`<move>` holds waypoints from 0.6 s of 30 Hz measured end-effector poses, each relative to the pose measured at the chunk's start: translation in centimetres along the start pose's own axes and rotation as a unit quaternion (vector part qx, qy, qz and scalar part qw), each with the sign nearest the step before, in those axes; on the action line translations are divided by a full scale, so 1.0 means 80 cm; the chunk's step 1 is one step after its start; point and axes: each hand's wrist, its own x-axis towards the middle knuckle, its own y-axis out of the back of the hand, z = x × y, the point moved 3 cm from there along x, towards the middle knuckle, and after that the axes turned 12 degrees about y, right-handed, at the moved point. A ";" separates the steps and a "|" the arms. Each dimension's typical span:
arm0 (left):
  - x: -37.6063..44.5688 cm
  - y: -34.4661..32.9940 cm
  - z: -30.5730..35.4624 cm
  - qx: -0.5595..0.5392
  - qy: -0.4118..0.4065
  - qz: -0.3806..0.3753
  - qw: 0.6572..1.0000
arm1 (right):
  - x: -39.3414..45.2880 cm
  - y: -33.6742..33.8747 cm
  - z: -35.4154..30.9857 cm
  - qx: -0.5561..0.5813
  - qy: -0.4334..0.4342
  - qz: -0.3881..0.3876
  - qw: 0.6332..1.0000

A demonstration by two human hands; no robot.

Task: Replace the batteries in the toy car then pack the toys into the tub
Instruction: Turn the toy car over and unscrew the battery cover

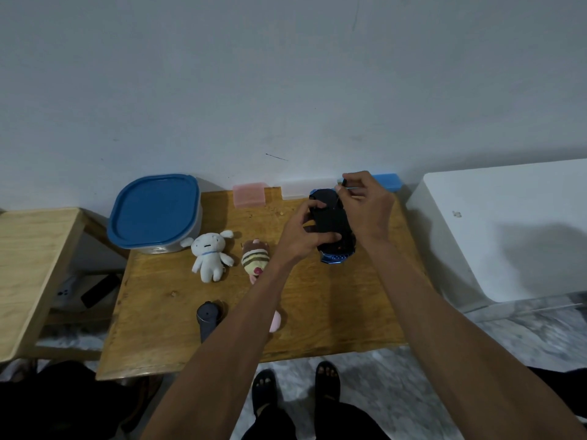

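Left hand (pixel 305 236) grips the upturned toy car (pixel 333 228) above the desk (pixel 317 312); right hand (pixel 365 201) pinches a small dark tool (pixel 344 182) over it. The tub (pixel 155 214) stands lidded.

arms (pixel 444 312): bare, no sleeves | trousers (pixel 333 423): black | sandals (pixel 327 381): 2, black

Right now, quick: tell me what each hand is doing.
Left hand: grips the upturned toy car, steadying it over the table.
Right hand: pinches a thin dark tool, its tip at the car's underside.
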 end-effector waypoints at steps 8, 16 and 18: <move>0.001 -0.003 -0.002 -0.003 0.002 -0.002 1.000 | 0.000 -0.003 -0.001 -0.006 0.041 -0.006 0.999; 0.003 -0.002 -0.003 -0.006 0.006 -0.001 1.000 | -0.002 -0.004 0.005 -0.005 0.024 0.007 1.000; 0.003 -0.001 -0.002 -0.009 0.005 0.003 1.000 | -0.001 -0.004 0.005 -0.006 0.032 0.006 0.999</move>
